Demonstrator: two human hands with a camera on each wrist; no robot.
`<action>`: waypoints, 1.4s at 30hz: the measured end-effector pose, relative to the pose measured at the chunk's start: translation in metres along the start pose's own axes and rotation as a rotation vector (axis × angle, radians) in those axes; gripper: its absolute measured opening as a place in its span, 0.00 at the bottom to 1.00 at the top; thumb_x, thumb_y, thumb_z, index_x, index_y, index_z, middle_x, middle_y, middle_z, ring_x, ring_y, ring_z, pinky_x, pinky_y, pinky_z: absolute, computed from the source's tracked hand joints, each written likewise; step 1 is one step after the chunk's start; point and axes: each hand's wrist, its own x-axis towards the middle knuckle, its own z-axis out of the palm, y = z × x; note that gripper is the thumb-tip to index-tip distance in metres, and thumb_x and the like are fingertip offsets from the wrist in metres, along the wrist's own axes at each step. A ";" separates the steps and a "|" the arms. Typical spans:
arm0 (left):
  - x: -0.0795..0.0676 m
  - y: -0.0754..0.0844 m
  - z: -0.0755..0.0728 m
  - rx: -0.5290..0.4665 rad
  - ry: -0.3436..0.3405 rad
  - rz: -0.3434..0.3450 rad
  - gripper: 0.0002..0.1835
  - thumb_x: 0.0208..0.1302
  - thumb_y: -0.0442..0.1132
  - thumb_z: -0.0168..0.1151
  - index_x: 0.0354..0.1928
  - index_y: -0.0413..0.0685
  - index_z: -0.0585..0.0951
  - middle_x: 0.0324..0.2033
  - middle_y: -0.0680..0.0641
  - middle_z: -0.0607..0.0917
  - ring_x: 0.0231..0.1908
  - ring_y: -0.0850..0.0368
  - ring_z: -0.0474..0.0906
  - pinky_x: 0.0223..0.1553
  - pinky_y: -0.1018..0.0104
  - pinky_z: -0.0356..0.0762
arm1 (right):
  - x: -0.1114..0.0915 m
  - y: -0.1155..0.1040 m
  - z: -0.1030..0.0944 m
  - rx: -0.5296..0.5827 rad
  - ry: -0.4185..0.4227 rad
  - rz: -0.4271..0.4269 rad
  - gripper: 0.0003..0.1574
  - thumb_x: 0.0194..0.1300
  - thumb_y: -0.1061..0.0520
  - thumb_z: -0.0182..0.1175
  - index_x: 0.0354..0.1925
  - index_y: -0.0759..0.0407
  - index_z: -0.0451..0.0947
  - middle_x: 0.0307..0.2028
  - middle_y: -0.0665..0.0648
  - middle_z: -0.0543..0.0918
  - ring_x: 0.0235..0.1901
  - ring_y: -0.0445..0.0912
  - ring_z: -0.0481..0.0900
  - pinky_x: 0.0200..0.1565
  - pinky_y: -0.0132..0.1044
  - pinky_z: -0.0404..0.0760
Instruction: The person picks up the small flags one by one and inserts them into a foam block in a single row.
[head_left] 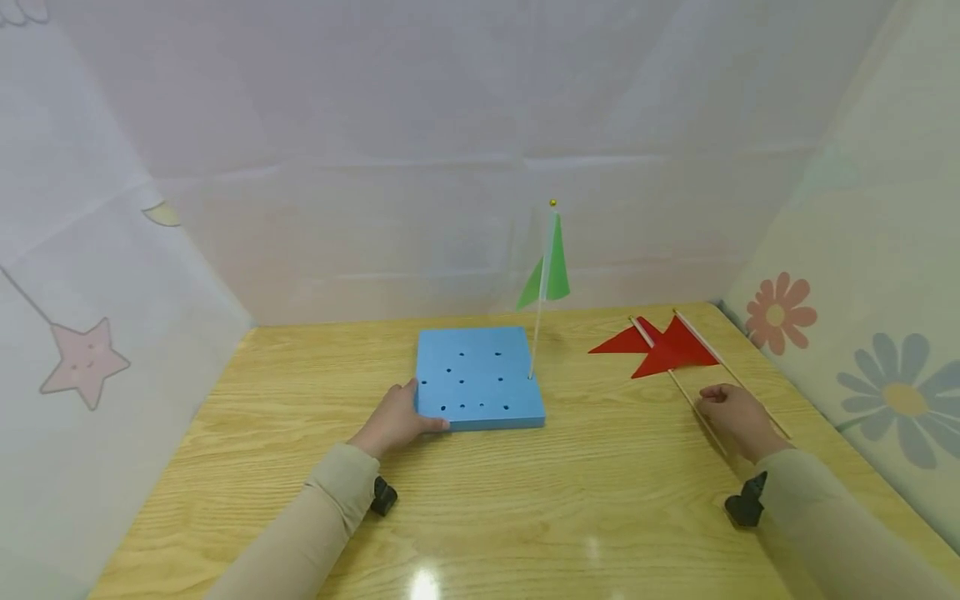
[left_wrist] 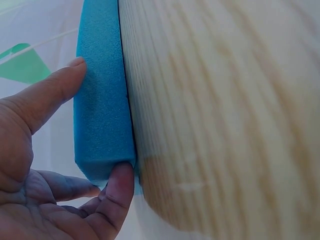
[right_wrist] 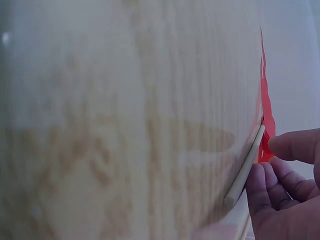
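Note:
A blue foam block (head_left: 480, 367) with several holes lies on the table. My left hand (head_left: 397, 417) grips its near left corner, thumb (left_wrist: 70, 77) on the front side and fingers (left_wrist: 120, 187) curled round the corner. A green flag (head_left: 553, 267) on a thin stick stands slightly tilted at the block's right edge. Two red flags (head_left: 678, 346) lie overlapping at the right, sticks towards me. Beside the left one's wooden stick (right_wrist: 245, 167) is my right hand (head_left: 735, 414), fingers bent, thumb a little apart from them; nothing shows between them.
The wooden table (head_left: 585, 500) runs back to a pale cloth backdrop (head_left: 420, 217). Patterned cloth sides with a star (head_left: 86, 358) and flowers (head_left: 903, 400) flank it. The second red flag's stick (head_left: 776, 425) passes by the right hand.

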 end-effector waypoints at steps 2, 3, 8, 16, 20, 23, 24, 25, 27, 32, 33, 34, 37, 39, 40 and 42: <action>-0.001 0.000 0.000 0.002 0.000 0.003 0.57 0.61 0.49 0.78 0.77 0.25 0.54 0.70 0.21 0.63 0.69 0.30 0.64 0.68 0.40 0.66 | 0.000 0.002 0.002 -0.004 0.011 0.006 0.27 0.74 0.57 0.54 0.58 0.81 0.70 0.50 0.75 0.77 0.48 0.62 0.75 0.44 0.42 0.75; -0.001 0.001 -0.001 0.003 -0.001 0.003 0.57 0.61 0.49 0.78 0.77 0.25 0.54 0.70 0.21 0.63 0.69 0.30 0.64 0.68 0.40 0.66 | -0.001 0.002 0.002 0.003 0.018 0.008 0.27 0.74 0.57 0.54 0.58 0.81 0.70 0.50 0.75 0.78 0.48 0.62 0.75 0.44 0.43 0.75; -0.004 0.001 -0.005 0.004 -0.002 -0.008 0.57 0.61 0.49 0.78 0.77 0.25 0.53 0.70 0.21 0.62 0.70 0.29 0.63 0.68 0.39 0.65 | -0.003 0.003 0.008 0.029 0.040 0.013 0.29 0.76 0.54 0.55 0.60 0.80 0.71 0.51 0.73 0.79 0.48 0.60 0.77 0.44 0.40 0.75; -0.006 -0.002 -0.007 0.004 0.002 -0.025 0.57 0.62 0.49 0.77 0.77 0.25 0.53 0.71 0.21 0.61 0.70 0.29 0.62 0.69 0.40 0.64 | -0.003 -0.004 0.014 -0.048 0.032 -0.045 0.33 0.72 0.52 0.63 0.58 0.80 0.72 0.52 0.76 0.79 0.50 0.66 0.78 0.49 0.52 0.78; -0.007 -0.002 -0.008 0.006 0.005 -0.022 0.57 0.61 0.49 0.78 0.77 0.24 0.53 0.71 0.20 0.61 0.70 0.28 0.62 0.69 0.39 0.64 | 0.000 -0.006 0.015 -0.088 0.046 -0.062 0.26 0.70 0.57 0.64 0.54 0.80 0.75 0.46 0.73 0.82 0.46 0.64 0.80 0.47 0.52 0.78; -0.007 -0.002 -0.008 0.006 0.004 -0.021 0.57 0.61 0.49 0.78 0.77 0.25 0.53 0.71 0.20 0.61 0.70 0.28 0.62 0.69 0.39 0.63 | 0.002 -0.007 0.015 -0.126 0.049 -0.080 0.20 0.68 0.61 0.64 0.49 0.78 0.78 0.40 0.69 0.84 0.41 0.61 0.81 0.44 0.50 0.79; -0.007 -0.002 -0.008 0.003 0.003 -0.023 0.57 0.61 0.49 0.78 0.77 0.25 0.53 0.71 0.20 0.61 0.70 0.28 0.62 0.69 0.38 0.63 | 0.003 -0.007 0.015 -0.139 0.046 -0.086 0.18 0.68 0.61 0.64 0.48 0.78 0.78 0.39 0.67 0.84 0.40 0.60 0.81 0.43 0.49 0.79; -0.007 -0.002 -0.007 0.002 0.002 -0.023 0.57 0.61 0.49 0.78 0.77 0.25 0.53 0.71 0.20 0.61 0.71 0.28 0.61 0.69 0.38 0.63 | 0.003 -0.007 0.014 -0.149 0.040 -0.089 0.17 0.67 0.61 0.64 0.47 0.77 0.78 0.38 0.66 0.84 0.40 0.59 0.81 0.43 0.49 0.79; -0.006 -0.002 -0.006 -0.002 0.002 -0.024 0.57 0.61 0.49 0.78 0.78 0.25 0.53 0.71 0.21 0.61 0.71 0.28 0.61 0.69 0.39 0.62 | 0.003 -0.008 0.014 -0.165 0.024 -0.094 0.17 0.67 0.61 0.63 0.46 0.76 0.79 0.37 0.66 0.85 0.39 0.59 0.81 0.43 0.51 0.80; -0.005 -0.003 -0.006 -0.008 -0.004 -0.017 0.57 0.61 0.49 0.78 0.78 0.25 0.53 0.71 0.21 0.61 0.71 0.29 0.60 0.70 0.39 0.62 | 0.002 -0.014 0.008 -0.245 -0.035 -0.100 0.16 0.65 0.60 0.63 0.43 0.75 0.79 0.39 0.68 0.84 0.39 0.60 0.81 0.46 0.58 0.79; -0.005 -0.003 -0.005 -0.009 -0.002 -0.014 0.57 0.61 0.49 0.78 0.78 0.25 0.53 0.71 0.21 0.61 0.71 0.29 0.61 0.70 0.39 0.62 | 0.002 -0.015 0.007 -0.261 -0.045 -0.110 0.16 0.65 0.60 0.63 0.43 0.75 0.80 0.39 0.68 0.84 0.39 0.60 0.81 0.46 0.59 0.80; -0.005 -0.003 -0.005 -0.011 -0.001 -0.013 0.57 0.61 0.49 0.78 0.77 0.25 0.53 0.71 0.21 0.61 0.71 0.28 0.61 0.70 0.39 0.62 | 0.002 -0.017 0.006 -0.278 -0.057 -0.124 0.15 0.65 0.60 0.63 0.42 0.74 0.80 0.38 0.68 0.84 0.38 0.59 0.81 0.45 0.58 0.80; -0.006 -0.003 -0.006 -0.025 0.003 -0.021 0.58 0.60 0.49 0.78 0.77 0.25 0.53 0.71 0.21 0.60 0.71 0.28 0.60 0.70 0.39 0.62 | 0.004 -0.020 0.005 -0.299 -0.068 -0.148 0.12 0.64 0.62 0.62 0.40 0.73 0.82 0.37 0.66 0.85 0.36 0.56 0.81 0.44 0.56 0.81; -0.006 -0.003 -0.006 -0.025 0.001 -0.024 0.58 0.60 0.49 0.78 0.77 0.25 0.53 0.72 0.21 0.60 0.72 0.28 0.59 0.70 0.39 0.61 | 0.005 -0.022 0.004 -0.300 -0.077 -0.150 0.11 0.64 0.63 0.62 0.39 0.73 0.82 0.36 0.65 0.84 0.35 0.55 0.80 0.43 0.55 0.81; -0.006 -0.002 -0.006 -0.024 -0.001 -0.026 0.58 0.60 0.49 0.78 0.78 0.25 0.53 0.72 0.21 0.59 0.72 0.28 0.58 0.70 0.39 0.61 | 0.005 -0.023 0.004 -0.302 -0.080 -0.148 0.11 0.64 0.63 0.62 0.39 0.73 0.82 0.35 0.65 0.84 0.34 0.54 0.80 0.42 0.54 0.81; -0.005 -0.002 -0.006 -0.024 -0.004 -0.027 0.58 0.61 0.49 0.78 0.78 0.25 0.53 0.72 0.21 0.59 0.72 0.28 0.58 0.70 0.39 0.61 | 0.005 -0.022 0.003 -0.304 -0.087 -0.143 0.12 0.64 0.62 0.63 0.38 0.73 0.82 0.34 0.64 0.84 0.33 0.54 0.80 0.40 0.52 0.81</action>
